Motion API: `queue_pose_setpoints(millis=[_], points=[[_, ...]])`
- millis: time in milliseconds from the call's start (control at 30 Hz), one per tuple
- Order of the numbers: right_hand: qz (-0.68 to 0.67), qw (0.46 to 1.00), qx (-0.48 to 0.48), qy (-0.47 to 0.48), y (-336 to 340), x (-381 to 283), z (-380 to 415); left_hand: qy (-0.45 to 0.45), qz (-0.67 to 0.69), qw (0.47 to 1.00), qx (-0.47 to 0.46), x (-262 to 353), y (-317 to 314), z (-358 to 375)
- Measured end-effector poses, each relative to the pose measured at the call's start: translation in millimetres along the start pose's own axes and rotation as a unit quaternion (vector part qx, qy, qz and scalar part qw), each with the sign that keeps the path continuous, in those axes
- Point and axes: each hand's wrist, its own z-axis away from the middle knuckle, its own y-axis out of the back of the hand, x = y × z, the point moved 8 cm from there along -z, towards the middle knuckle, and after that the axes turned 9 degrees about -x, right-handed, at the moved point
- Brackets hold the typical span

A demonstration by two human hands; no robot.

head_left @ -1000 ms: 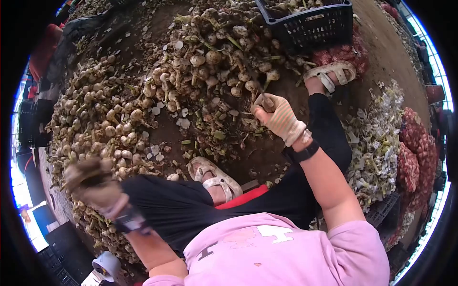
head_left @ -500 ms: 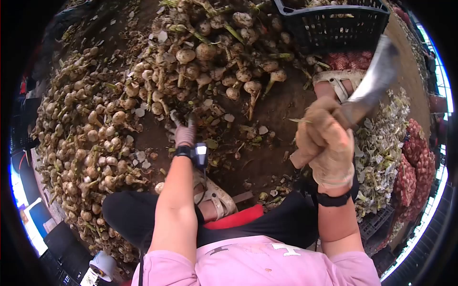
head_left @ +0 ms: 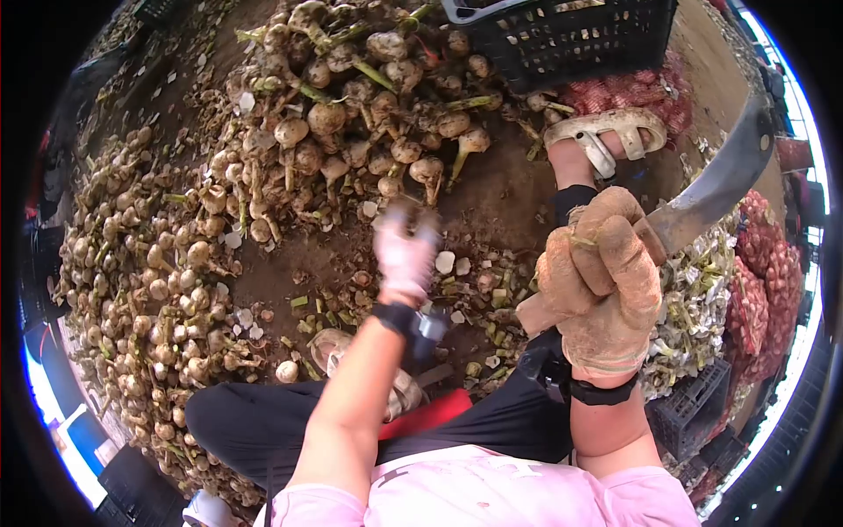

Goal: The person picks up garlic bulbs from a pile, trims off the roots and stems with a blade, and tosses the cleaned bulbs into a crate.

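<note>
My right hand, in a tan work glove, grips the wooden handle of a curved knife. Its broad metal blade points up and to the right, beside the pile of white trimmings. Motion blurs my left hand, which wears a light glove and a wrist strap. It hovers at the lower edge of a heap of garlic bulbs with stems on, close below a dirty garlic bulb. The blur smears its fingers, and I cannot tell whether they hold anything.
Trimmed garlic bulbs cover the ground on the left. A black crate stands at the top, by a red net sack. Pale trimmings and filled net sacks lie right. Cut stem pieces litter the soil before my sandals.
My left hand has swung right, away from the left side of the heap. My right hand still grips the knife, its blade now tilted further to the right. The view has shifted slightly.
</note>
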Motion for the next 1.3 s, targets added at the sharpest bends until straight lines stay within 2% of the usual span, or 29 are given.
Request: queue_pose_setpoints(millis=[67,133,167,200,267,300,333,400,467,500,533,567,633,667,733,767,800,833,867,933,967,1000,1067,1133,1167,1200,1233,1267,1300], points=[[-0.037,0.999,-0.015,-0.01,-1.4,-0.2,0.2,0.06,-0.099,0.983,0.143,-51.9,38.7,-53.2],[-0.029,0.999,-0.014,-0.033,-5.6,4.9,-0.4,0.173,-0.233,0.956,-0.039,-58.8,21.3,-85.4],[-0.005,0.998,-0.019,-0.054,-3.2,6.7,-1.2,0.111,-0.325,0.939,0.003,-50.7,17.4,-86.1],[0.029,0.998,0.001,-0.059,-2.1,7.5,-1.4,0.107,-0.325,0.94,0.0,-46.6,16.6,-86.6],[0.047,0.997,0.005,-0.06,5.4,14.3,-3.1,0.146,-0.215,0.963,-0.069,-53.4,10.3,-82.9],[0.075,0.995,0.011,-0.07,9.5,17.6,-2.2,0.197,-0.008,0.975,-0.104,-55.1,5.9,-66.1],[0.106,0.989,0.012,-0.103,13.4,22.0,-0.3,0.24,0.2,0.941,-0.13,-54.1,1.1,-46.3],[0.126,0.985,-0.019,-0.119,15.4,34.1,-0.3,0.277,0.5,0.766,-0.294,-76.7,-14.6,-17.7],[0.201,0.966,-0.024,-0.161,10.0,42.3,1.0,0.252,0.522,0.746,-0.329,-40.4,6.2,14.3],[0.262,0.951,-0.062,-0.152,8.2,51.5,-0.2,0.224,0.412,0.851,-0.235,-18.1,30.4,22.0],[0.322,0.931,-0.1,-0.141,6.8,62.6,0.3,0.218,0.348,0.894,-0.176,13.9,45.6,34.9],[0.299,0.935,-0.136,-0.136,-0.5,70.4,3.3,0.174,0.321,0.914,-0.176,18.6,56.6,38.4],[0.462,0.863,-0.178,-0.098,-3.4,85.7,6.3,0.071,0.234,0.949,-0.197,41.2,78.6,46.8],[0.555,0.801,-0.207,-0.086,-13.5,84.8,7.8,0.029,0.213,0.953,-0.213,47.8,84.6,52.6],[0.551,0.803,-0.222,-0.058,-16.3,97.6,10.8,-0.049,0.146,0.963,-0.222,81.0,93.2,70.9],[0.557,0.786,-0.267,-0.016,-30.9,96.4,14.2,-0.014,0.216,0.954,-0.206,88.0,96.2,79.5],[0.561,0.766,-0.311,0.026,-44.2,96.1,18.9,-0.213,-0.055,0.949,-0.225,121.2,98.1,87.4],[0.572,0.755,-0.317,0.043,-49.2,98.7,18.9,-0.191,-0.093,0.953,-0.216,123.5,103.4,97.6],[0.6,0.737,-0.309,0.002,-42.7,105.5,16.4,-0.168,-0.131,0.955,-0.208,128.3,108.7,107.7],[0.604,0.719,-0.339,0.057,-31.9,108.7,12.7,-0.162,-0.129,0.954,-0.217,133.1,119.9,110.0],[0.613,0.731,-0.299,0.014,-17.6,115.2,8.6,-0.159,-0.127,0.953,-0.224,135.5,123.9,108.5],[0.549,0.79,-0.272,-0.016,-12.4,112.0,7.0,-0.174,0.021,0.971,-0.166,143.6,132.6,111.2],[0.464,0.848,-0.253,-0.044,-6.4,109.0,11.6,-0.358,-0.26,0.894,-0.071,181.2,145.3,125.7],[0.486,0.83,-0.265,-0.063,-17.4,106.9,18.7,-0.317,-0.313,0.894,-0.058,194.7,148.9,131.4],[0.443,0.851,-0.263,-0.098,-21.2,112.4,23.6,-0.276,-0.361,0.889,-0.049,195.4,147.2,130.5],[0.399,0.869,-0.261,-0.132,-23.1,117.2,27.5,-0.281,-0.361,0.888,-0.049,193.8,143.0,132.2],[0.395,0.857,-0.261,-0.202,-16.6,130.5,31.5,-0.217,-0.17,0.96,-0.051,178.7,150.1,126.3],[0.415,0.848,-0.272,-0.189,-14.7,133.2,32.9,-0.142,0.027,0.988,-0.051,161.9,151.9,121.5],[0.393,0.85,-0.281,-0.21,-15.6,134.7,35.9,-0.101,0.163,0.981,-0.028,158.3,150.3,121.5]])
